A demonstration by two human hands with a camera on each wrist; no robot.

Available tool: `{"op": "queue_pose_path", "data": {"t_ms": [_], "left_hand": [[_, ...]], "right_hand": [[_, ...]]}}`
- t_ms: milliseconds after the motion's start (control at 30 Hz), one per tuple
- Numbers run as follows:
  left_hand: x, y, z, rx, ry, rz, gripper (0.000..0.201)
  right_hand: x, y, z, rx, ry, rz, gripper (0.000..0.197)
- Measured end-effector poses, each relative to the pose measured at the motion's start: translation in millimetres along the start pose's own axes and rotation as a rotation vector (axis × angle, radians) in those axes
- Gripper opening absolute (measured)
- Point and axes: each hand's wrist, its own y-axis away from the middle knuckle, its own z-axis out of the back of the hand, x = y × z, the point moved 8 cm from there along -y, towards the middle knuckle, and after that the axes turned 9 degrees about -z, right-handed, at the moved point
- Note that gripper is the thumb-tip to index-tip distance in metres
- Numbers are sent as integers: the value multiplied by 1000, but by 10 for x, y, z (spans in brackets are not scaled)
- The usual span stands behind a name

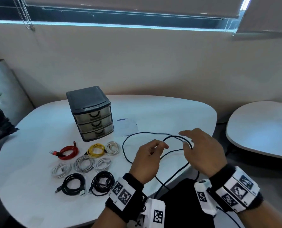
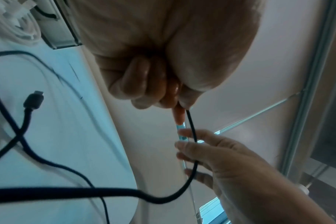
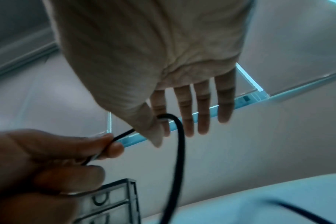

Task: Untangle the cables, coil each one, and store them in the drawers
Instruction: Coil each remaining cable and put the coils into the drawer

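Head view: left hand (image 1: 146, 162) grip pinches thin round black cable (image 1: 125, 150); right hand (image 1: 202, 150) grip wide, fingers straight

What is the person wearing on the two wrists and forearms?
Both hands are bare, left hand and right hand. Each wrist carries a black band with white blocks printed with square black-and-white tag patterns. A small white camera unit sits beside the right wrist. No sleeves show.
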Motion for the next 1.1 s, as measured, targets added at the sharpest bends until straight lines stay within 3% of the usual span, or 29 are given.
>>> {"op": "queue_pose_path", "data": {"t_ms": [100,200,300,500,667,733,833,900,967,1100], "left_hand": [[-72,-19,60,4,-1,-5,30],[-92,-4,200,-42,57,39,39],[-138,52,333,-56,180,121,41],[-318,135,705,-170,574,154,36],[-263,150,993,-398,778,61,35],[-164,192,1143,-473,636,-3,32],[-77,302,1375,-485,102,-113,29],[-55,353,1371,-349,-242,-155,28],[-7,403,1280,-180,-427,-141,28],[40,543,966,112,-447,-57,33]], "right_hand": [[276,62,-43,51,-185,204,30],[451,48,-133,248,-578,169,17],[497,-19,-148,302,-823,78,19],[566,-51,-536,356,-821,3,17],[1061,489,-999,601,-604,229,23],[1173,668,-1038,695,-567,271,25],[1282,845,-926,700,-438,421,27],[1308,864,-785,656,-408,486,27],[1261,766,-653,570,-389,491,23],[1201,514,-458,347,-246,522,24]]}}
